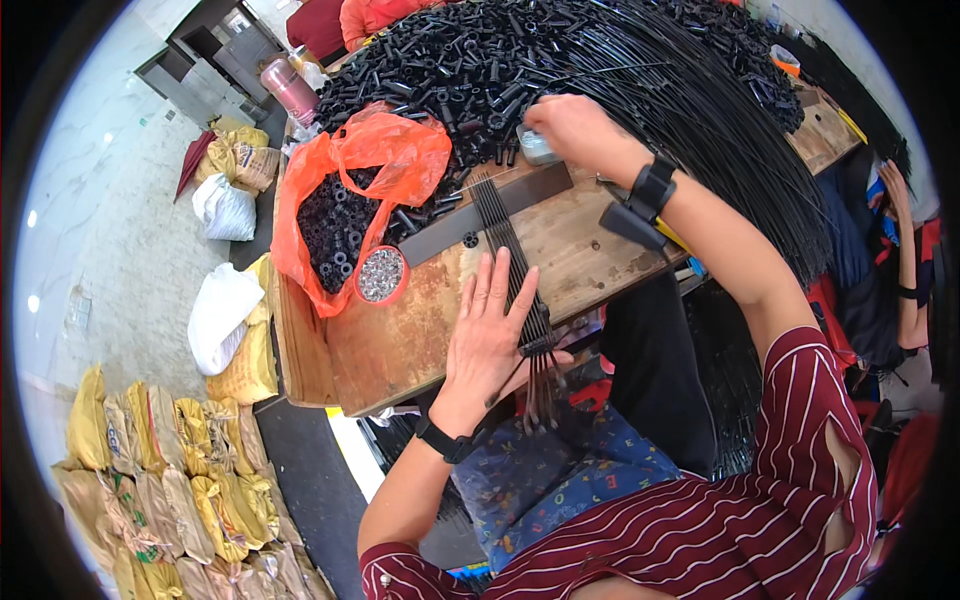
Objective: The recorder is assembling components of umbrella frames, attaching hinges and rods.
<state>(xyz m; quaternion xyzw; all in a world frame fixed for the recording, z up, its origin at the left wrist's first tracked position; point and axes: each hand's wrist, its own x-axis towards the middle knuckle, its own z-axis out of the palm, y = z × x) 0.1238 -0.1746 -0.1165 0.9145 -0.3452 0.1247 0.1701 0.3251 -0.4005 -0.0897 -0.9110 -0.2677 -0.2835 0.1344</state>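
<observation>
My left hand holds a row of thin black rods near the table's front edge, its fingers laid straight along and beside them. The thumb tip shows from under the rods, whose dark bent ends hang over my lap. Across a flat dark metal bar the rods reach away from me. My right hand is closed, fingertips bent down at a small pale-blue round container; whatever they pinch is hidden. A small black ring-shaped part lies left of the rods.
A red dish of small shiny pieces stands by an orange plastic bag holding black ring-shaped parts. Behind lies a heap of black tubular parts; long black rods spread rightward. Filled sacks line the left floor. Another person's hand shows far right.
</observation>
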